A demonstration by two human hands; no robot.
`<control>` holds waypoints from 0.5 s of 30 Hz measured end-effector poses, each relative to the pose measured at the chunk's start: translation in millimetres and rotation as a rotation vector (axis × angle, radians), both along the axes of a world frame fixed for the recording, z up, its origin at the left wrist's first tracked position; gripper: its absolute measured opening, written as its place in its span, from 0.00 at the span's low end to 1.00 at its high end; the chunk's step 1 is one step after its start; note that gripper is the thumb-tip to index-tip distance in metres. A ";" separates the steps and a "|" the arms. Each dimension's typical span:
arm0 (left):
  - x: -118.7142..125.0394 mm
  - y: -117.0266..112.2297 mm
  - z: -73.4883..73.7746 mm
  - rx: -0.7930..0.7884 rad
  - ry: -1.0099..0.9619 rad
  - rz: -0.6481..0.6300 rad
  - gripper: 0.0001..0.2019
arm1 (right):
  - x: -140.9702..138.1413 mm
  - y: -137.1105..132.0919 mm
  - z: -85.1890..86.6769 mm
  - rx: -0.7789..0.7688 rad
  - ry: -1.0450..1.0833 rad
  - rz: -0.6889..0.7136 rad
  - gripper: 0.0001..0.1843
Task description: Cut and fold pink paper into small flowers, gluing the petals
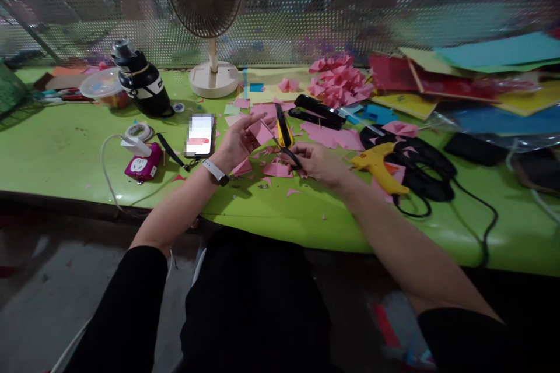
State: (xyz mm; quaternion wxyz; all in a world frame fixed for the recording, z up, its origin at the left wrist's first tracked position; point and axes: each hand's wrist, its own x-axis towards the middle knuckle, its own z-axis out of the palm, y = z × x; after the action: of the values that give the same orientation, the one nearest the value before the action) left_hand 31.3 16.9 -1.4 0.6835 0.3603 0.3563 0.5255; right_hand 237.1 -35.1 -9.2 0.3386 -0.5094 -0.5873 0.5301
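My left hand [238, 143] pinches a small pink paper piece [263, 131] above the green table [65, 145]. My right hand [317, 163] is closed round the black handles of a pair of scissors [284, 148], whose blades reach up to the pink piece. A yellow and black utility knife [283, 125] lies just behind the scissors. Pink paper scraps [276, 170] lie on the table under both hands. A watch sits on my left wrist.
A phone [200, 135], a magenta power socket [143, 164], a black bottle [142, 78] and a fan [213, 78] stand to the left. A yellow glue gun [380, 163] with black cable, a black stapler [318, 111], folded pink paper shapes [339, 81] and coloured paper sheets [481, 76] lie to the right.
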 end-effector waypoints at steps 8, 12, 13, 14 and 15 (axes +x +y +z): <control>-1.6 3.6 -6.2 -0.062 -0.023 -0.059 0.10 | -1.5 1.4 -1.3 -0.034 -0.013 -0.003 0.27; -0.7 5.9 -9.6 -0.065 -0.012 -0.052 0.10 | -0.7 3.4 -5.6 -0.034 -0.025 0.001 0.27; -0.3 6.3 -10.3 -0.075 -0.014 -0.047 0.09 | -0.6 3.8 -6.4 -0.032 -0.032 0.003 0.26; 0.2 6.5 -10.7 -0.085 -0.019 -0.042 0.09 | -0.8 4.0 -6.8 -0.031 -0.042 0.002 0.26; 0.8 6.5 -10.8 -0.094 -0.024 -0.039 0.08 | -1.1 4.0 -6.9 -0.030 -0.053 -0.001 0.26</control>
State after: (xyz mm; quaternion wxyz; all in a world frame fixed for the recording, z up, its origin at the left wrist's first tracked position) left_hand 32.1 23.4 -12.2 0.7139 0.3282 0.3655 0.4990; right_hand 236.0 -31.0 -16.1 0.3155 -0.5287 -0.5878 0.5249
